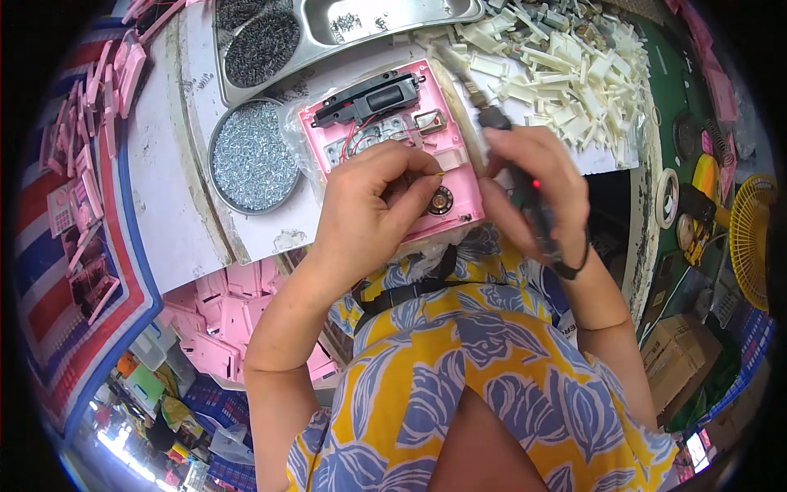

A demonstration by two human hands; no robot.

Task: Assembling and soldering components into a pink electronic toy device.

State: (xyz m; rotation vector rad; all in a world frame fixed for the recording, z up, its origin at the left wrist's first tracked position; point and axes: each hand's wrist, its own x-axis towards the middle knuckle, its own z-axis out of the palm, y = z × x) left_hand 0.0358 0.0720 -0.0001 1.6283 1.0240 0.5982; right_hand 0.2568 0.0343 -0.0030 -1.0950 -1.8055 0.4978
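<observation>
A shallow pink plastic case (466, 182) lies open-side up on the table in front of me. Inside are a black module (385, 100) at its far end, thin red wires (351, 138) and a round black speaker-like part (440, 201) near its close edge. My left hand (373, 201) reaches over the case with thumb and fingertips pinched beside that round part; a tiny yellow tip shows there, the rest is hidden. In my right hand (533, 193), at the case's right side, is a black electric screwdriver (525, 176) with a red light, its thin shank pointing away from me.
A round tin of small silver screws (256, 157) stands left of the case. Behind is a metal tray (316, 41) with dark springs (261, 51). White plastic parts (574, 86) are heaped at far right. Pink housings (234, 316) are stacked lower left; a yellow fan (750, 234) stands right.
</observation>
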